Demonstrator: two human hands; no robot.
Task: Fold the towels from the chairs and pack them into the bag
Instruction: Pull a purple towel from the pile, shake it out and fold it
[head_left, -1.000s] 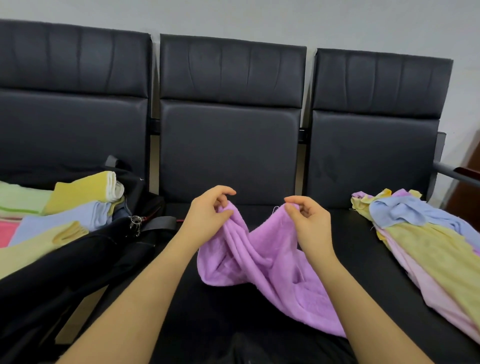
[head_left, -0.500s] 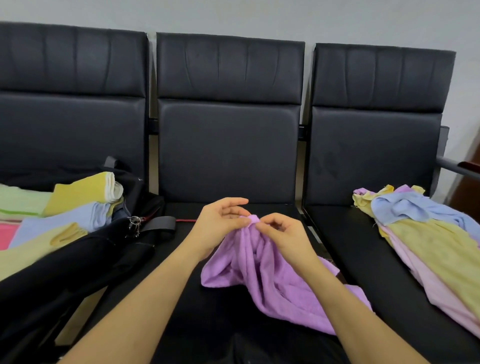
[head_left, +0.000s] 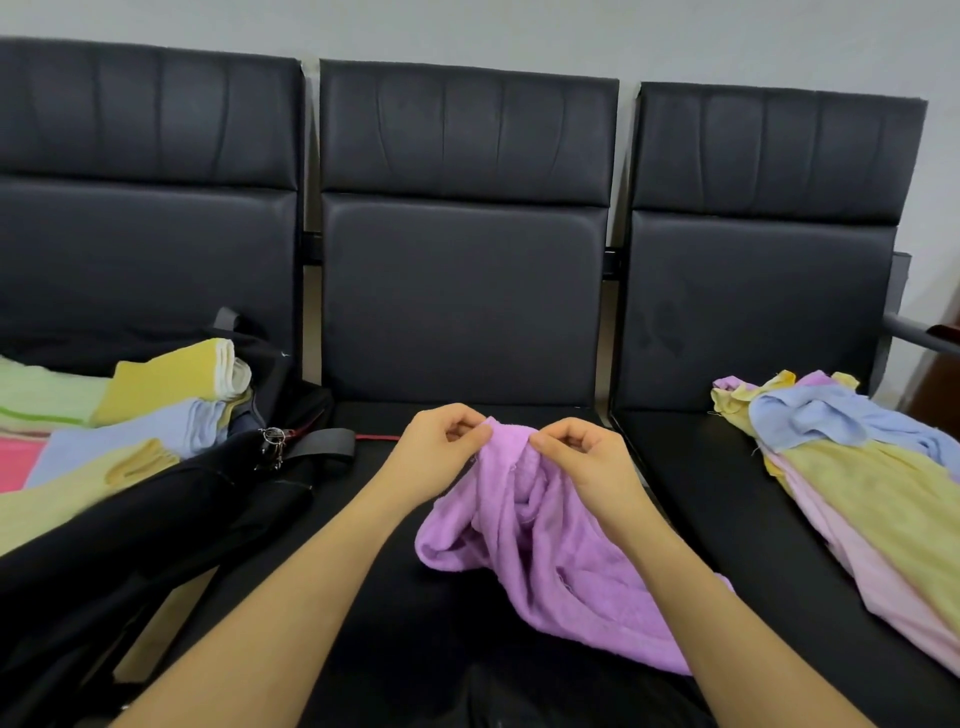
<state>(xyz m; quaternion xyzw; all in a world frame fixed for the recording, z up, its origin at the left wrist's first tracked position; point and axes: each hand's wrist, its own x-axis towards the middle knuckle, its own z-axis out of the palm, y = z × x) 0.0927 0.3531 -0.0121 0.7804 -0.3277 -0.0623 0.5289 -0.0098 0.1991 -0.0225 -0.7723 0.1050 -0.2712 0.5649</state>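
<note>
Three black padded chairs (head_left: 462, 291) stand in a row against a pale wall (head_left: 519, 31). On the left seat an open black bag (head_left: 156, 519) holds folded towels (head_left: 166, 384). Loose towels (head_left: 852, 467) lie heaped on the right seat. On the middle seat, the left hand (head_left: 441, 452) and right hand (head_left: 587, 457) each pinch the top edge of the purple towel (head_left: 550, 551).

No readable text, label, brand, number or sign anywhere in view. Plain black chairs (head_left: 462, 291), unmarked towels (head_left: 545, 540) and bag (head_left: 156, 519).
</note>
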